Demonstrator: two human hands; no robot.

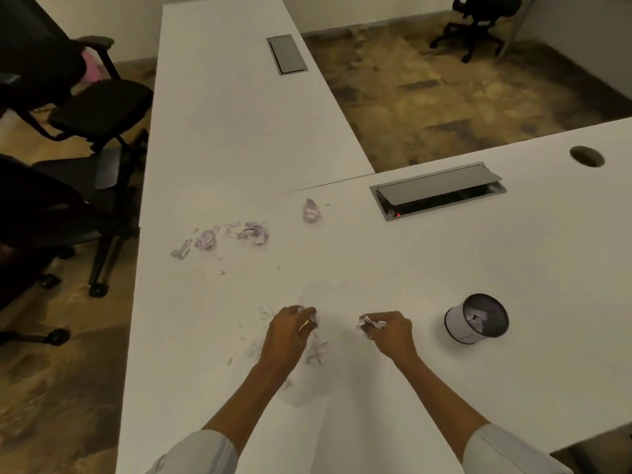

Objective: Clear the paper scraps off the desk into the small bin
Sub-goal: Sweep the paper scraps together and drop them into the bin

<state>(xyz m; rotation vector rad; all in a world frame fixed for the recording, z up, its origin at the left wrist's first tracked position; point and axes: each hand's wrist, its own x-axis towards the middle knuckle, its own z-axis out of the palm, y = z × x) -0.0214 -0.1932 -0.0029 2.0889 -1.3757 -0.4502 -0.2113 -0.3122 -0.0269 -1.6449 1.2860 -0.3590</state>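
My left hand (pixel 288 333) rests on the white desk (pixel 376 278), its fingers closed on paper scraps at its fingertips. More small scraps (pixel 316 350) lie just beside and under it. My right hand (pixel 390 331) grips a crumpled paper scrap (pixel 371 323) a little to the right. The small round bin (pixel 477 319) stands right of my right hand, tilted toward me, with paper inside. Farther back, a row of crumpled scraps (pixel 224 236) lies at the left. A single crumpled ball (pixel 311 211) sits behind them.
A cable hatch (pixel 437 189) with its lid raised is set in the desk at the back right, with a round grommet hole (pixel 587 156) beyond. A second desk (pixel 232 97) runs away at the back. Black office chairs (pixel 85 114) stand at the left.
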